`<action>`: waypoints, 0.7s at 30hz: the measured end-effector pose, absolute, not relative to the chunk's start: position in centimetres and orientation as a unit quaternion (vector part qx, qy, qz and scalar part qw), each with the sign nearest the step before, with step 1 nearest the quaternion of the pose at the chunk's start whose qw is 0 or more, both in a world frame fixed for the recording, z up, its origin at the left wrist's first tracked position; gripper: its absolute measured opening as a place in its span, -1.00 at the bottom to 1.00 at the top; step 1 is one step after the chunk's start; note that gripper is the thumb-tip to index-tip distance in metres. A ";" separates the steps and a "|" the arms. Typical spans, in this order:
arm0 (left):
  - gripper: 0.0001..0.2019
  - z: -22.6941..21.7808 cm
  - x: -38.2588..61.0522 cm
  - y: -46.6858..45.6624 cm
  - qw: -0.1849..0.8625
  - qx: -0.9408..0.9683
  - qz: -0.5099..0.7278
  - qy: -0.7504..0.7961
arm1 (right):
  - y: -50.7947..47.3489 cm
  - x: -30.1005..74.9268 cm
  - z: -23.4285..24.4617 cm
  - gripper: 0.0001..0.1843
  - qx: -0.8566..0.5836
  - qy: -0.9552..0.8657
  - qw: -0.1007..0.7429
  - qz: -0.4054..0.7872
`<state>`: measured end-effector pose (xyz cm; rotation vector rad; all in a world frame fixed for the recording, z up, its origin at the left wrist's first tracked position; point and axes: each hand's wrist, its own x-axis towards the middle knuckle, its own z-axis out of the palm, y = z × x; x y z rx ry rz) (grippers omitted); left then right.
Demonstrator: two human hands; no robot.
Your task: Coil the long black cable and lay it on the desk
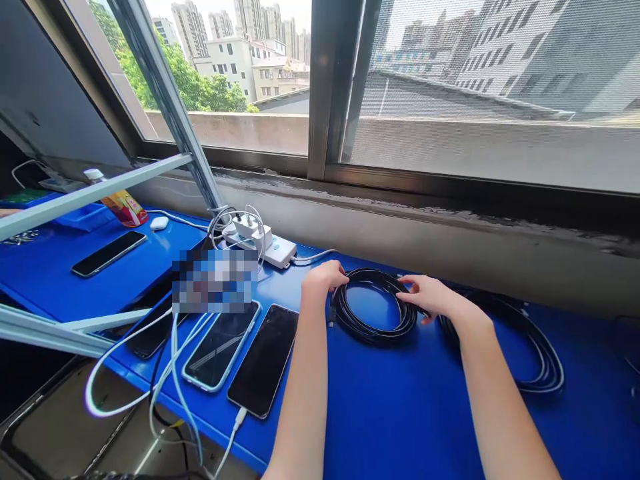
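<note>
A coil of black cable (375,337) lies on the blue tabletop, wound in a ring with several turns. My left hand (326,275) has its fingers curled on the upper left of the ring, where a small cable plug (333,312) hangs down at the edge. On the opposite side, my right hand (425,295) grips the upper right of the ring between thumb and fingers. Just beyond my right wrist is a second, larger coil of black cable (543,363), partly hidden behind my forearm.
To the left lie a black phone (263,360) on a white charging cord, a phone in a pale case (220,347) and another phone (109,253). A white power strip (280,252) sits by the wall. A metal frame (165,80) crosses the left; a drink bottle (123,203) stands behind it.
</note>
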<state>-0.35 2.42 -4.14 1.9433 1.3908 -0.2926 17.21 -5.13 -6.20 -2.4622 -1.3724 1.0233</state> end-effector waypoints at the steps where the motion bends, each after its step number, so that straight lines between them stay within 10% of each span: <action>1: -0.63 -4.1 -0.5 2.4 0.358 0.752 -0.107 0.543 | -5.1 17.2 -6.2 -0.46 -0.820 -0.460 0.067 0.336; 21: -0.65 -0.1 0.9 -1.5 0.346 0.797 -0.003 0.495 | -6.5 16.7 -4.1 -0.55 -0.801 -0.554 0.091 0.206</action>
